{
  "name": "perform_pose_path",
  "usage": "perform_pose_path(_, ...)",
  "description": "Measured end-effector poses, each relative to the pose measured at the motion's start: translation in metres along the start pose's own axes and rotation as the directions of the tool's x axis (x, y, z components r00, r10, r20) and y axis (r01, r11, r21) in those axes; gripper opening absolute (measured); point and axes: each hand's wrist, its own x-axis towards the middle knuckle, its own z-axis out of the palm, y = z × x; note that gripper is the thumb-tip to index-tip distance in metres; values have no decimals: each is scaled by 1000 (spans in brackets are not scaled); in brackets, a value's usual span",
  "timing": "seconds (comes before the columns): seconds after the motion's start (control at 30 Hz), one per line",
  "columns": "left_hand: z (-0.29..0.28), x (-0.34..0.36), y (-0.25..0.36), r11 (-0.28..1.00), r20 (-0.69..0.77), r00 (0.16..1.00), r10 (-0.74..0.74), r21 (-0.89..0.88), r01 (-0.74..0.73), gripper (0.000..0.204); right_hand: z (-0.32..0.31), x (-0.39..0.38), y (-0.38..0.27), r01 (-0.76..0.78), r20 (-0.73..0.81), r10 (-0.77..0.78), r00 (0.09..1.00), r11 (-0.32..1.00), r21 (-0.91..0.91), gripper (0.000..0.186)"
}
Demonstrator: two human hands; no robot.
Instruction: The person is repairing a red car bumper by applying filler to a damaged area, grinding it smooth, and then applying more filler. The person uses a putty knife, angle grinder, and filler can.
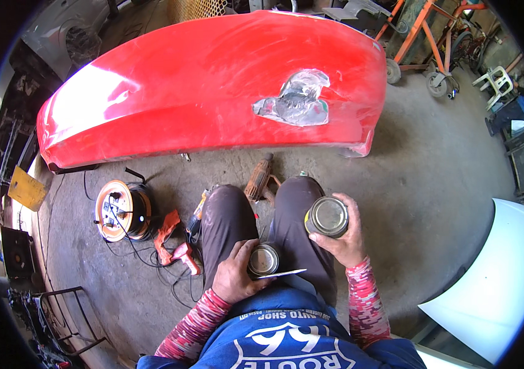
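Larger metal can (328,216), round top turned up toward the camera, at 4 o'clock from the middle of the view, overlapping the outer edge of the dark trousers (302,203). Clamped in the right hand (345,243), with the thumb along its lower edge and the fingers around its right side. Smaller metal can (264,259) at 6 o'clock, low between the thighs, clamped from its left side in the left hand (235,273). Hands apart, each with its own can. Thin pale flat strip (286,273) just below the smaller can, pointing from the left hand toward 3 o'clock; cannot tell how firmly gripped.

Blue shirt (311,320) at 6 o'clock, below the hands. Ribbed brownish tool (257,181) near the centre, on the concrete floor (422,184) beyond the knees. Toward 7 or 8 o'clock, a pinkish-red tool (185,257) among dark cables; near 9, an orange-rimmed cable reel (120,212).

Farther out, across 12 o'clock, a long red curved vehicle panel (182,80), with a silvery-grey patch (302,101) near 1. White panel (483,283) at 4 o'clock, by the outer rim.
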Motion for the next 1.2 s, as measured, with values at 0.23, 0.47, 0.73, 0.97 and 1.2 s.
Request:
perform_pose_path(0.23,19,-2,9,990,-25,997,-77,116,80,85,-14,5,-2,35,-37,-36,999,999,-6,90)
perform_pose_path(0.47,6,1,-1,992,102,994,-43,126,30,83,-12,12,-3,104,4,-104,995,994,37,87)
perform_pose_path(0.73,8,-9,6,995,-54,996,70,76,-66,75,-17,14,-6,166,106,-153,982,979,-121,86)
perform_pose_path(0.97,-16,-13,14,982,-157,986,-63,-184,34,35,-11,23,-11,159,57,-153,987,978,-133,84)
perform_pose_path(1.2,-47,11,42,998,-48,999,-11,63,14,37,26,27,-14,262,123,-241,963,946,-194,84)
